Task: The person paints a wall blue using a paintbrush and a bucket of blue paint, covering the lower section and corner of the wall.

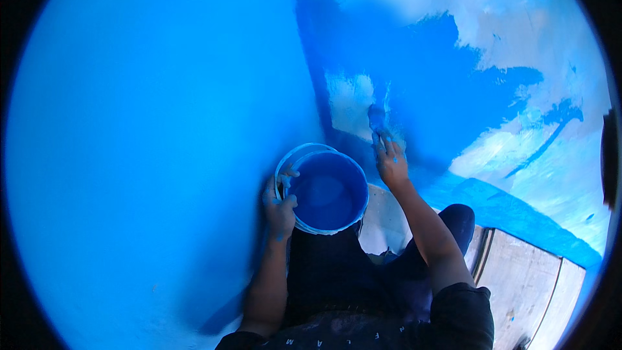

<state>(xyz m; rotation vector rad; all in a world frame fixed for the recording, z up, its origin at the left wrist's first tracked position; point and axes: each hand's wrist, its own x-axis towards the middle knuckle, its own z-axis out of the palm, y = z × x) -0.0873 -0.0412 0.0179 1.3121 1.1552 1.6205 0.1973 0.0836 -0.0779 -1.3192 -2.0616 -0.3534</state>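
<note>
My left hand (280, 206) grips the rim of a round plastic bucket (365, 189) on its left side, thumb over the edge. Blue paint (328, 192) lies inside the bucket, and the wire or plastic handle (311, 145) rests beyond the rim. In my right hand (391, 159) is a paintbrush (376, 115), its blue-coated bristles against the wall (352, 104) beside an unpainted pale patch. Smears of blue paint mark the fingers of both hands.
A blue-painted wall (160, 107) fills the left side and meets the partly painted wall at a corner. Pale unpainted areas (515, 29) remain visible at upper right. Wooden boards (520, 272) lie at lower right, near my bent knee (459, 218).
</note>
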